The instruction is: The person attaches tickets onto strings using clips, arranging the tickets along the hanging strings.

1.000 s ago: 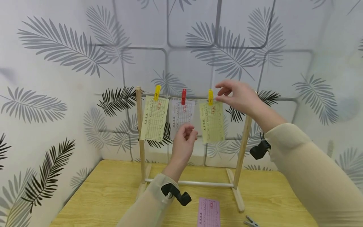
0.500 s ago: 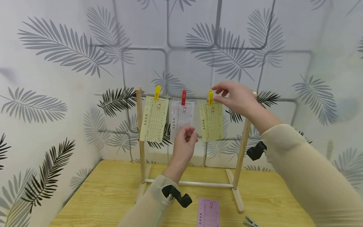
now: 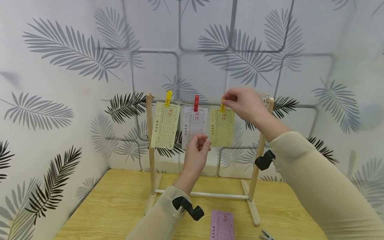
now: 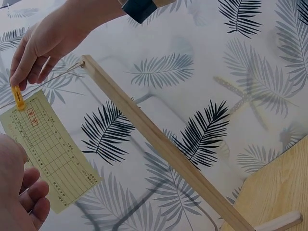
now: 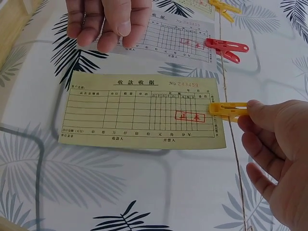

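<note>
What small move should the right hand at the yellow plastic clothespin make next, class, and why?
Probably release: the right hand pinches the yellow plastic clothespin, which already sits on the thin string over the pale yellow paper receipt. The receipt hangs flat, and the left hand hovers below without touching it.

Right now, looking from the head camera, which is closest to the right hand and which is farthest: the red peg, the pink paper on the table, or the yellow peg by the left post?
1. Red peg: on the string, just left of the right hand.
2. Yellow peg by the left post: farther left on the string.
3. Pink paper: down on the table, farthest.
</note>
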`<state>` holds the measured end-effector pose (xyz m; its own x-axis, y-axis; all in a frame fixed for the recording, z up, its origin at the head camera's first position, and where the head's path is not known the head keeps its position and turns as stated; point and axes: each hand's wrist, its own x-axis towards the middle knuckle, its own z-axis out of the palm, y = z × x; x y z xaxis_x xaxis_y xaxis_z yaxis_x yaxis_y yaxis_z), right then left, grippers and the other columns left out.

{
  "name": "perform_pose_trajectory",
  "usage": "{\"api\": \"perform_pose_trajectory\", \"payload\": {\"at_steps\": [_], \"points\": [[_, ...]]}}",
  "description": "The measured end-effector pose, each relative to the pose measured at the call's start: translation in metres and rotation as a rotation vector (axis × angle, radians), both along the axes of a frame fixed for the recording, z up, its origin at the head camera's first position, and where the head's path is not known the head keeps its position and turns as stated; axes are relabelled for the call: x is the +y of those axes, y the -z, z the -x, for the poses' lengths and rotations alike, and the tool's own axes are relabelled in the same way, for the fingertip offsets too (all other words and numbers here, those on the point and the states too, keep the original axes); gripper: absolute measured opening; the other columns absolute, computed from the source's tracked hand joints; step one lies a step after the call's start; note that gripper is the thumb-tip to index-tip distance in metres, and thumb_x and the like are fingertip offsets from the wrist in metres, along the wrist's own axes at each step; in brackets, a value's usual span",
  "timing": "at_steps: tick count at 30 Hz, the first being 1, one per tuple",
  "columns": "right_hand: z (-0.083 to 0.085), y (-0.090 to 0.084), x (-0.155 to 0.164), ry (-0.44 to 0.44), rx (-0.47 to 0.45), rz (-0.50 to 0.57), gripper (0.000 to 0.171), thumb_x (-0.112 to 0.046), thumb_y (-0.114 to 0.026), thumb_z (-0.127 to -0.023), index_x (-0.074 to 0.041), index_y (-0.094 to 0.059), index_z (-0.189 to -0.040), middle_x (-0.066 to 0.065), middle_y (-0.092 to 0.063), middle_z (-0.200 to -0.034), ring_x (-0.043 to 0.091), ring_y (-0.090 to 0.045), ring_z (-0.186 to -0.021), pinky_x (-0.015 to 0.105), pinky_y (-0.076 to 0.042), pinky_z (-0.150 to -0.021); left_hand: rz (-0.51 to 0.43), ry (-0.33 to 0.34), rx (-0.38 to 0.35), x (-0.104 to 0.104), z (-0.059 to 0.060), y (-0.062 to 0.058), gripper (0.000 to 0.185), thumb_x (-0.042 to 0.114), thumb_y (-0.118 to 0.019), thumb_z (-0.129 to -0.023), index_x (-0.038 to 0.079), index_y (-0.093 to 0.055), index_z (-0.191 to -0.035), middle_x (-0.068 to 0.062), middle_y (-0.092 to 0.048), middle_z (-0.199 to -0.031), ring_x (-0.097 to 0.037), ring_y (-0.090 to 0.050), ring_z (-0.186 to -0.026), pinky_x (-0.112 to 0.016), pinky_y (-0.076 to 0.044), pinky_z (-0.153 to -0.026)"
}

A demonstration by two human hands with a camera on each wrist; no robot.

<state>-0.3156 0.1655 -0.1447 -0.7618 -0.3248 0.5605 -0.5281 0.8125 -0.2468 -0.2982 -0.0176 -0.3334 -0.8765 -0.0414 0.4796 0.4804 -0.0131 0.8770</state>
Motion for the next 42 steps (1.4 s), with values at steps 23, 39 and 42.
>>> {"api": "perform_pose_trajectory", "payload": {"at_steps": [23, 39, 42], "points": [[-0.021, 0.012, 0.019, -0.016, 0.023, 0.052, 0.023, -0.019, -0.075, -0.108, -0.008, -0.075, -0.127, 0.011, -0.077, -0.116, 0.030, -0.069, -0.108, 0.052, -0.054, -0.093, -0.014, 0.049, -0.022, -0.007, -0.022, 0.021, 0.020, 0.012, -0.065, -0.112, 0.003, -0.064, -0.130, -0.009, -0.068, -0.114, -0.028, -0.070, -0.102, -0.033, -0.056, -0.089], [-0.064, 0.079, 0.047, -0.057, 0.086, 0.159, 0.030, -0.018, -0.078, -0.106, -0.008, -0.075, -0.134, 0.007, -0.075, -0.112, 0.029, -0.068, -0.106, 0.051, -0.053, -0.089, 0.118, -0.007, -0.092, -0.017, -0.049, 0.074, 0.022, 0.016, -0.067, -0.112, 0.007, -0.066, -0.132, -0.006, -0.067, -0.123, -0.019, -0.063, -0.107, -0.037, -0.053, -0.099], [-0.067, 0.093, 0.054, -0.048, 0.052, 0.184, 0.030, -0.020, -0.078, -0.106, -0.009, -0.075, -0.135, 0.006, -0.077, -0.113, 0.029, -0.070, -0.106, 0.051, -0.053, -0.088, 0.129, -0.002, -0.101, -0.017, -0.051, 0.085, 0.024, 0.019, -0.068, -0.112, 0.007, -0.066, -0.133, -0.009, -0.065, -0.126, -0.020, -0.063, -0.109, -0.037, -0.052, -0.100]]}}
